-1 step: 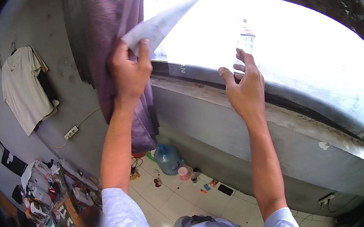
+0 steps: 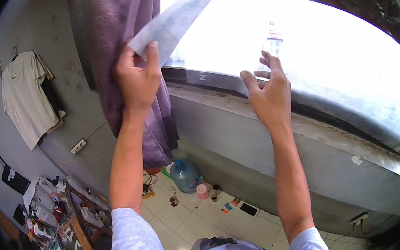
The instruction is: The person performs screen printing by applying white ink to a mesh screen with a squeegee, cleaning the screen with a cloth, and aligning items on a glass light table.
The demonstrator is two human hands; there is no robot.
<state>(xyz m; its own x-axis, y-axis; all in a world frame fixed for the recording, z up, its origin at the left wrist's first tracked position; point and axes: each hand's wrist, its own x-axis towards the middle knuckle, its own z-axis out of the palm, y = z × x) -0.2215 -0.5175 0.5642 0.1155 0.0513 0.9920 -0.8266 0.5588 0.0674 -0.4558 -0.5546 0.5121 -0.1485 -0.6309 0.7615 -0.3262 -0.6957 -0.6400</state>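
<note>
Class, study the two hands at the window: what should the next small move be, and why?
Probably the left hand should gently ease the thin, translucent grey-white sheet back a little: it pinches a corner, raised in a pointed flap before the bright, wide window. The open right hand, seemingly empty, is near the clear, upright, labelled bottle, so slowness seems wise.

Your left hand (image 2: 140, 85) has shifted slightly to your left, and the corner of the pale sheet (image 2: 168, 28) pinched in it has gone the same way. The sheet's folded-back flap now shows longer and broader, its far tip higher and further right. The purple curtain's (image 2: 161, 114) lower right edge sits slightly further right.
</note>
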